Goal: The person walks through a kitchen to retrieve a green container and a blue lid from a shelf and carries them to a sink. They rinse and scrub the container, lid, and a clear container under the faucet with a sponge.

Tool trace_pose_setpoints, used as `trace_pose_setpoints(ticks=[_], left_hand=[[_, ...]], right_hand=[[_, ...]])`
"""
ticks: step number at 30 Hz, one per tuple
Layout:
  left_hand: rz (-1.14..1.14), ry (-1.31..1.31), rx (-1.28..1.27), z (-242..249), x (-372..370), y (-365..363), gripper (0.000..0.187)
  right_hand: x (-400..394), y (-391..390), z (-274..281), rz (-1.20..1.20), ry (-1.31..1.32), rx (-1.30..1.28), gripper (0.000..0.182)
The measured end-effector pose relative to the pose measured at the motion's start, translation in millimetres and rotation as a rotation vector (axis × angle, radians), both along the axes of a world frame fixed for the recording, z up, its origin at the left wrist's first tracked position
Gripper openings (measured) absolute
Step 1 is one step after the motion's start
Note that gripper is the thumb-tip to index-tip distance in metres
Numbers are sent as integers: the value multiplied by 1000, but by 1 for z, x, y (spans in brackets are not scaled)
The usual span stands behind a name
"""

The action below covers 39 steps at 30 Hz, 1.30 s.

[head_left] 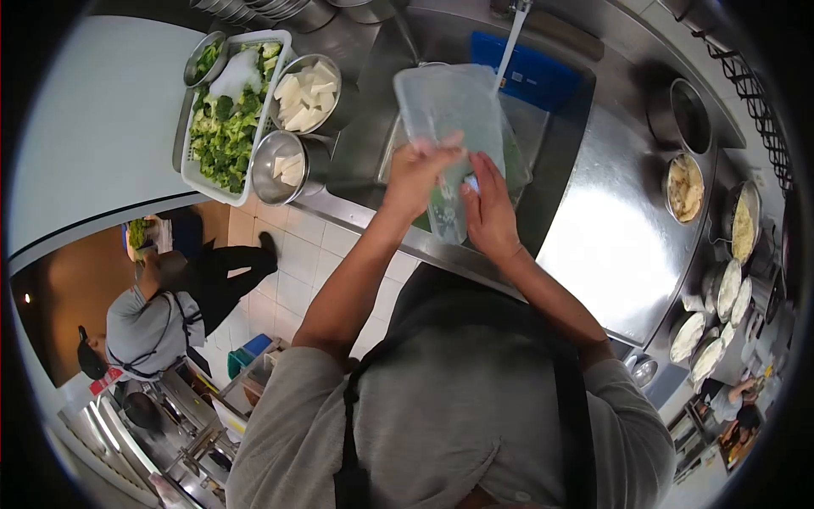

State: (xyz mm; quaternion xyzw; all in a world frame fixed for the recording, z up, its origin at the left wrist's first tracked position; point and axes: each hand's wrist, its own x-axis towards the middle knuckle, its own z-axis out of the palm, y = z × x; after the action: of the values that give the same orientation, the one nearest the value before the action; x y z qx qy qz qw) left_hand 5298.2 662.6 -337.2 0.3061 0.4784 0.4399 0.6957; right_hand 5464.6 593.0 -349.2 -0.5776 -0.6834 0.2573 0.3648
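Note:
Over the steel sink [360,136] a translucent plastic container [449,97] is held at a tilt, near the stream of running water [511,42]. My left hand [417,174] is at its left side, fingers blurred over the plastic. At its lower right, my right hand [490,202] has its fingers close together, with a small whitish thing between thumb and fingers that is too unclear to name. A blue container [538,75] lies at the back of the sink, and a metal tray [530,127] shows behind the translucent one.
Left of the sink are a white basket of broccoli [225,140] and metal bowls of white pieces [307,93]. Several bowls and a pot [680,117] line the right side. A co-worker [157,327] stands at the left; other people appear far at lower right.

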Motion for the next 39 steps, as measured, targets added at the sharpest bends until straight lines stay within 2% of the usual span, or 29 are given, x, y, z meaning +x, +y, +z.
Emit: trace_pose_setpoints(ticks=[3,5,6,7,8,10,13,16,19,23,25,27,28,29,30,31,33,35,37,38,39], left_hand=[[-126,93,219,10,-2,-4,20],[-255,226,318,28,-9,-5,21],[-342,309,336,46,-14,-4,23],[-430,391,356,59,-18,-1,26],[-498,435,413,65,-21,2,27],[-639,522,538,77,-22,10,31],[-520,604,590,99,-19,20,36],[-445,1039,675,107,-23,19,47],[-250,1022,778,90,-33,23,63],[90,880,709,61,-73,48,66],[136,755,664,49,-79,52,65],[112,799,639,52,-80,48,66],[142,797,602,54,-74,43,66],[180,804,572,53,-70,42,67],[170,828,512,59,-69,40,58],[159,851,452,66,-69,38,50],[228,783,394,46,-62,39,47],[295,592,309,13,-49,38,44],[323,256,195,-4,-31,27,50],[323,77,139,-14,-20,22,54],[336,305,255,-29,-13,17,62]], right_hand=[[19,51,33,-127,270,-123,44],[50,98,46,-229,586,-88,36],[69,116,78,-280,594,-174,36],[77,130,101,-235,805,-199,38],[91,149,106,-183,686,-194,39],[95,172,123,175,499,-361,40],[87,172,128,803,351,-708,43],[79,157,142,983,84,-721,52],[75,152,143,895,184,-785,60],[109,143,125,795,402,-864,55],[131,139,116,772,176,-783,57],[145,127,111,690,103,-691,59],[154,127,102,721,145,-695,68],[184,117,59,549,383,-696,80],[209,110,26,455,664,-683,95],[204,98,23,340,905,-642,105],[221,94,2,374,1193,-572,105],[242,93,-11,469,1303,-528,106],[237,78,7,380,1143,-398,98],[252,83,-1,363,1127,-441,95],[261,89,-5,346,1109,-484,92]])
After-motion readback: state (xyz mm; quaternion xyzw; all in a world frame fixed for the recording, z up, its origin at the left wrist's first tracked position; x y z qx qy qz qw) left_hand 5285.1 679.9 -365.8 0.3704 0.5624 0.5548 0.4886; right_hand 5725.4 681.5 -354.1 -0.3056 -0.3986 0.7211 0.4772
